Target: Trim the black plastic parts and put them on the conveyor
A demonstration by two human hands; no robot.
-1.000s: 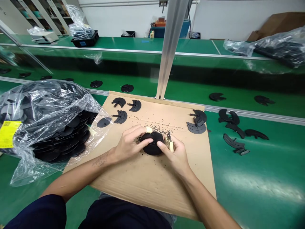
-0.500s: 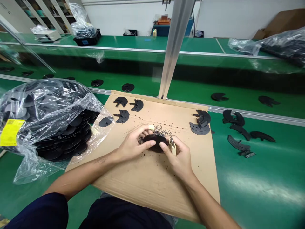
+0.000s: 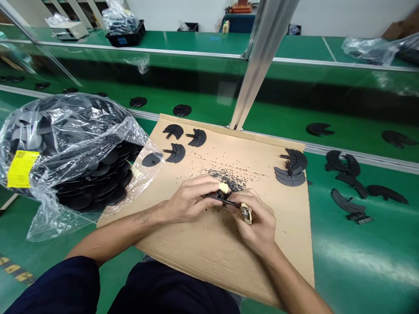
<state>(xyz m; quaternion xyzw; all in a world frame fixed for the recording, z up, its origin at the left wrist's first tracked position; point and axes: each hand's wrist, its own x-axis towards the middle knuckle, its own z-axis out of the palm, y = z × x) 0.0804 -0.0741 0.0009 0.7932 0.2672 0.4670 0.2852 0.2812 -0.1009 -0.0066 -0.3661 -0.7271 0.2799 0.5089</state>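
Observation:
My left hand point(image 3: 191, 200) pinches a thin black plastic disc point(image 3: 218, 200), held edge-on just above the cardboard sheet point(image 3: 209, 248); a yellowish finger cot covers one fingertip. My right hand point(image 3: 258, 224) is closed round a small cutting tool point(image 3: 245, 213) with cream handles, its tip at the disc's right edge. Black trimmings point(image 3: 227, 176) lie scattered just beyond both hands.
A clear bag of black discs point(image 3: 72, 152) lies at the left. Trimmed fan-shaped pieces point(image 3: 178, 141) sit at the cardboard's far left, more pieces point(image 3: 291, 168) at its right edge and on the green table point(image 3: 353, 187). A metal post point(image 3: 262, 61) rises behind the cardboard.
The disc has been tipped from lying flat to nearly edge-on between my hands. Both hands came slightly nearer and the view dipped down.

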